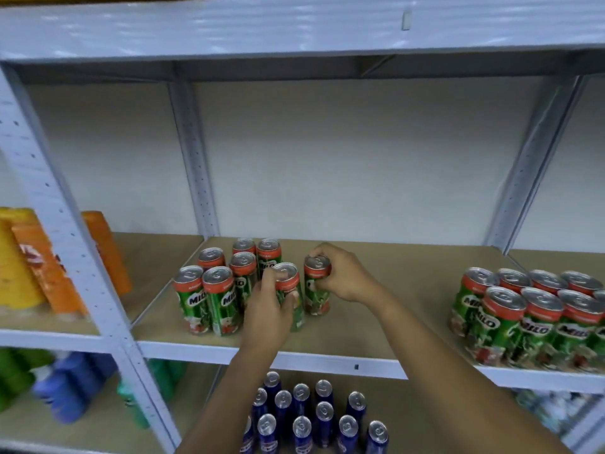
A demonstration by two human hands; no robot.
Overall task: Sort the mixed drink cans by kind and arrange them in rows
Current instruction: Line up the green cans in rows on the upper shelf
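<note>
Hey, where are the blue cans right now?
In the head view, the blue cans stand upright on the lower shelf, bottom centre, directly beneath the Milo cans being handled and between the person's forearms.

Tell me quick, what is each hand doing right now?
Left hand: gripping a green Milo can by its side.
Right hand: gripping another green Milo can near its top.

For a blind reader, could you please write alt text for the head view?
Left hand and right hand each grip a green Milo can on a shelf, beside a cluster; blue cans stand below.
</note>
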